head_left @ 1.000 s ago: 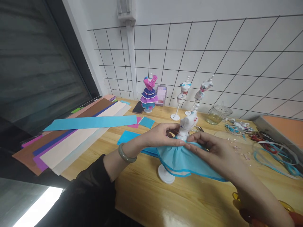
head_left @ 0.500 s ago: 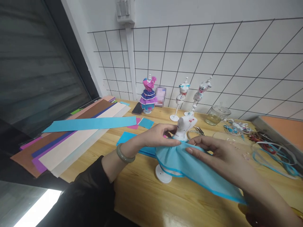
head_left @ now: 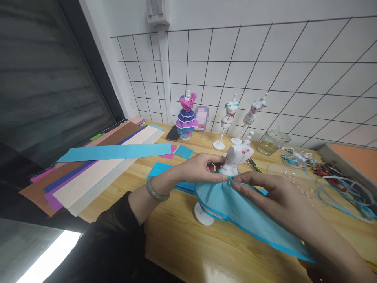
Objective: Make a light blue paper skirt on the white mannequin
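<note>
A small white dress form (head_left: 239,154) leans to the right on its round white base, with red marks on its chest. Light-blue fabric (head_left: 250,214) with a brighter blue edge is gathered at its waist and trails off to the lower right. My left hand (head_left: 203,167) is wrapped around the waist, its thumb pressing the gathers against the form. Just right of that thumb, my right hand (head_left: 265,192) pinches the fabric's top edge between thumb and fingers. Part of the waist is hidden behind both hands.
Coloured sheets and strips (head_left: 97,173) lie at the left, blue pieces (head_left: 157,171) beside the form. Behind stand a dressed form (head_left: 186,118), a phone (head_left: 173,133) and two bare forms (head_left: 229,114). A glass teapot (head_left: 272,142), ribbons (head_left: 344,196) and a grey tray (head_left: 332,151) are at the right.
The right fingers have closed in on the fabric's top edge near the left thumb, forming a tighter fold. The dress form tilts a little further right. The view has shifted slightly.
</note>
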`<state>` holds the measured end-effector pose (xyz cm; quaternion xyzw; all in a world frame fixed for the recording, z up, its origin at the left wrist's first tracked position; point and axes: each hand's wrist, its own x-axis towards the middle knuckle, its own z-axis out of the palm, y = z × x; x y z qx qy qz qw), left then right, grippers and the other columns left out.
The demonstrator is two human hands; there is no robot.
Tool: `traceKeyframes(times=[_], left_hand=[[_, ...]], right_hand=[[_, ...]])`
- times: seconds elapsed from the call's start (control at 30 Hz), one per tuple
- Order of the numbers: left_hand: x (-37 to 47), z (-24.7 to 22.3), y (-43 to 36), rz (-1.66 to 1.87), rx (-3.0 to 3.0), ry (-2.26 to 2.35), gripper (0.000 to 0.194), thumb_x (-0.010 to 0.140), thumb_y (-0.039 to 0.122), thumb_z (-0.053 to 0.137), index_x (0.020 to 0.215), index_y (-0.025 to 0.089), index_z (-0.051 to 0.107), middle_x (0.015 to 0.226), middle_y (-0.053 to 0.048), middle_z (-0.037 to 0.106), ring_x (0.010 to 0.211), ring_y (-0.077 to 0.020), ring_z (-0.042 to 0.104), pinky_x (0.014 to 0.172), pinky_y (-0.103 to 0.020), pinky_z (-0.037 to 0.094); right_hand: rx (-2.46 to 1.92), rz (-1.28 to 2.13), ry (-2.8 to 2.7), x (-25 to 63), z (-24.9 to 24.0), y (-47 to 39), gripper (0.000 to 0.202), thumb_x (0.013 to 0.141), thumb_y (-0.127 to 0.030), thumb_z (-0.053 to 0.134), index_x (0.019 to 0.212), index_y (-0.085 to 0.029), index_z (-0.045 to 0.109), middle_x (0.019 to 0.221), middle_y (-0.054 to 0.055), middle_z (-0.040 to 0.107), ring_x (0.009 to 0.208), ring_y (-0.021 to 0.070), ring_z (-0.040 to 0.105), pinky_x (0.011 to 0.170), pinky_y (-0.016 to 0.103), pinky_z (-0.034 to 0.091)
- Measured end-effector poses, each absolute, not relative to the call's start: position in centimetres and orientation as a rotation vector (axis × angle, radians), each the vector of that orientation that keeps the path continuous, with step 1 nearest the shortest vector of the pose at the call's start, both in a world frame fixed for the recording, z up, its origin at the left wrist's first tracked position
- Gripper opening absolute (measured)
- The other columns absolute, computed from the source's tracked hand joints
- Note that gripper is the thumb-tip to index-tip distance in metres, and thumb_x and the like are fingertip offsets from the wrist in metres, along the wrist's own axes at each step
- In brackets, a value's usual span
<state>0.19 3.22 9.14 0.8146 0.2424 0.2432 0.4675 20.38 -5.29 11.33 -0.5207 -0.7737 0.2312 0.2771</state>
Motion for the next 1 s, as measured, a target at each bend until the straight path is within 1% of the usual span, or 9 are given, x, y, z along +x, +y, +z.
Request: traceKeyframes(times=[0.2,0.37,0.43,0.63,0.7,0.83,1.0], left_hand=[[0.23,9.19,3.13,0.587,2.006,0.579,0.037,0.079,0.038,0.063,0.109,0.016,0.065,0.096,-0.004,0.062,0.077,-0.0119,0.049,0.07,-0.026,0.041],[0.18,9.2,3.06,0.593,2.022,0.526,0.041,0.08,0.037,0.063,0.114,0.015,0.063,0.1,-0.006,0.062,0.078,-0.0123,0.048,0.071,-0.027,0.041],[0.17,9.18,3.07,0.597,2.027,0.519,0.041,0.08,0.036,0.063,0.115,0.016,0.063,0.101,-0.006,0.063,0.08,-0.0129,0.048,0.072,-0.027,0.041],[0.33,9.13,3.06,0.598,2.02,0.537,0.038,0.076,0.035,0.067,0.109,0.015,0.064,0.1,-0.006,0.063,0.082,-0.0141,0.05,0.074,-0.029,0.043],[0.4,9.1,3.01,0.606,2.015,0.544,0.038,0.076,0.035,0.067,0.109,0.016,0.064,0.1,-0.006,0.063,0.081,-0.0138,0.051,0.073,-0.028,0.043],[0.35,8.96,3.08,0.625,2.008,0.564,0.039,0.076,0.035,0.067,0.11,0.015,0.064,0.1,-0.005,0.063,0.081,-0.0136,0.051,0.072,-0.028,0.043],[0.17,8.87,3.37,0.612,1.983,0.545,0.043,0.078,0.037,0.066,0.114,0.015,0.063,0.107,-0.008,0.064,0.087,-0.0156,0.054,0.077,-0.03,0.044]], right_hand=[[-1.372,0.579,-2.047,20.35,11.29,-5.06,0.024,0.084,-0.047,0.058,0.08,-0.029,0.072,0.078,-0.001,0.073,0.067,0.0167,0.064,0.06,0.027,0.05],[-1.377,0.568,-2.007,20.47,11.05,-4.83,0.025,0.082,-0.048,0.061,0.074,-0.026,0.069,0.071,0.0,0.069,0.063,0.0161,0.062,0.057,0.027,0.049],[-1.379,0.572,-2.003,20.51,10.92,-4.76,0.026,0.082,-0.049,0.06,0.075,-0.025,0.069,0.072,0.0,0.069,0.064,0.0162,0.061,0.058,0.027,0.049],[-1.395,0.586,-1.99,20.75,10.53,-4.5,0.027,0.082,-0.05,0.06,0.079,-0.025,0.07,0.077,0.001,0.07,0.068,0.0169,0.063,0.06,0.027,0.05],[-1.387,0.614,-1.993,20.85,10.63,-4.49,0.028,0.082,-0.051,0.06,0.079,-0.025,0.07,0.078,0.001,0.071,0.07,0.0171,0.063,0.06,0.027,0.051],[-1.398,0.713,-1.986,21.08,11.17,-4.62,0.03,0.081,-0.053,0.06,0.079,-0.025,0.07,0.075,0.001,0.07,0.067,0.0163,0.063,0.056,0.025,0.05],[-1.414,0.751,-2.04,21.28,11.42,-4.61,0.029,0.083,-0.053,0.059,0.083,-0.026,0.071,0.079,0.001,0.072,0.068,0.0164,0.064,0.058,0.025,0.051]])
